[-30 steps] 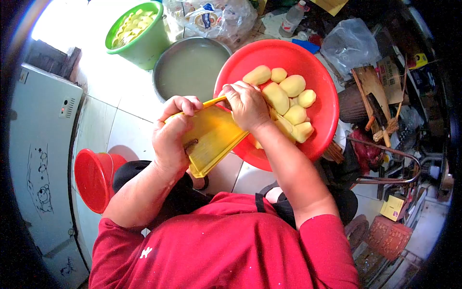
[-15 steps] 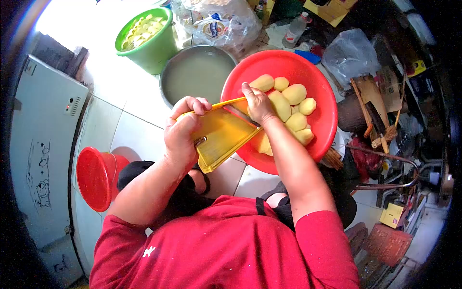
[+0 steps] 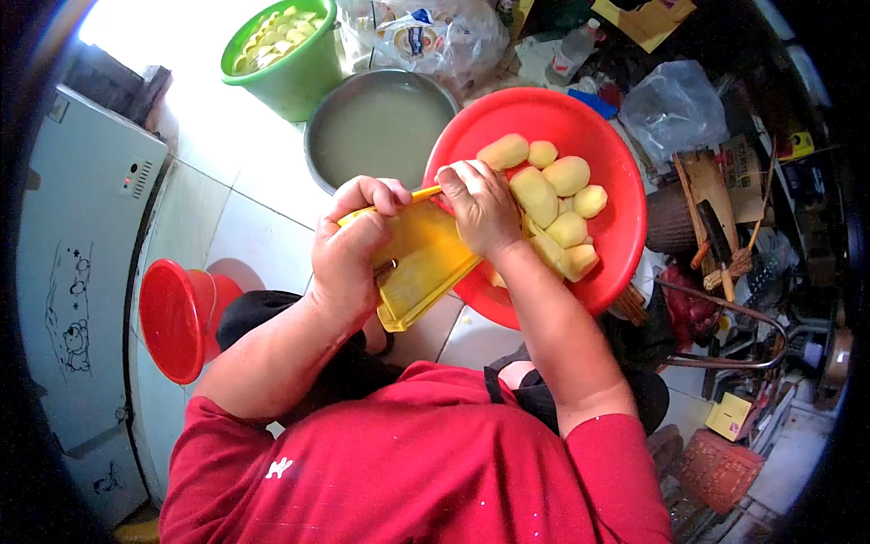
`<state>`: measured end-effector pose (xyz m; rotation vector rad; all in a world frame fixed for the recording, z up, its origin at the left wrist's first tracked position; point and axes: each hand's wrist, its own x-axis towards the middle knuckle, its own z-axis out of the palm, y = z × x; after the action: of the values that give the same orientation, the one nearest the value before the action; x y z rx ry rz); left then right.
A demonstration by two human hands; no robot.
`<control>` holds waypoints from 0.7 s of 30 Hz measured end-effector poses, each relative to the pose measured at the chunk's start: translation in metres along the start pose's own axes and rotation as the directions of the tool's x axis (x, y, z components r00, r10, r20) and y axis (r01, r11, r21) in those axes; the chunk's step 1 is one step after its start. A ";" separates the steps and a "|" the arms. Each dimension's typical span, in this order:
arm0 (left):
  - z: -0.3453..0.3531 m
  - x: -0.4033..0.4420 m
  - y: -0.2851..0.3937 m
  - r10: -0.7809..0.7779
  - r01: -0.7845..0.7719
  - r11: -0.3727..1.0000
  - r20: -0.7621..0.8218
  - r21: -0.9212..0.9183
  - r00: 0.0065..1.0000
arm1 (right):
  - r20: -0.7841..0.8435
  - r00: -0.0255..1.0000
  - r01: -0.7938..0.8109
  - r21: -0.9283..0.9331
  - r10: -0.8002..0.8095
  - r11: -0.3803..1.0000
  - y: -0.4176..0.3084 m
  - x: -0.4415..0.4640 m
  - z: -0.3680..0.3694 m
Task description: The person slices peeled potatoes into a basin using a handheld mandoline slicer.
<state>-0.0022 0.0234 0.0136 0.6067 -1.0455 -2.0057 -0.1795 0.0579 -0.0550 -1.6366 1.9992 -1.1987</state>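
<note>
My left hand [image 3: 349,240] is wrapped round the upper end and edge of a yellow mandoline slicer [image 3: 421,258], which slants over to the rim of the red basin [image 3: 616,263]. My right hand [image 3: 482,208] is closed over the slicer's far part, palm down. Whatever lies under its fingers is hidden. Several peeled potatoes [image 3: 567,176] rest in the basin, just right of my right hand. Some pale yellow pieces [image 3: 544,247] show beneath my right wrist.
A grey tub of cloudy water [image 3: 381,136] stands behind the slicer. Beyond it is a green bucket [image 3: 290,86] filled with pale slices. A small red bucket [image 3: 172,322] sits at left, near a white cabinet [image 3: 91,272]. Plastic bags [image 3: 675,109] and clutter lie at right.
My right hand has slid along the slicer toward my left hand and now covers the blade area. My left hand keeps its grip. The whole view has shifted slightly.
</note>
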 end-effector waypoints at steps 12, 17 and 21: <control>0.003 -0.003 0.002 -0.033 0.032 0.998 -0.008 -0.062 0.999 | 0.026 0.995 -0.093 -0.077 0.095 0.993 0.018 0.012 0.002; -0.004 0.000 -0.001 -0.019 0.019 1.000 0.042 -0.004 0.999 | 0.039 0.970 -0.245 0.154 0.241 0.957 0.061 0.015 0.010; -0.005 0.003 0.002 -0.015 0.015 1.000 0.050 -0.008 0.999 | 0.027 0.953 -0.291 0.351 0.301 0.890 0.065 0.015 0.013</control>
<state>-0.0002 0.0176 0.0127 0.5645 -1.0645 -2.0466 -0.2187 0.0399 -0.1068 -1.1029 1.8330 -1.3670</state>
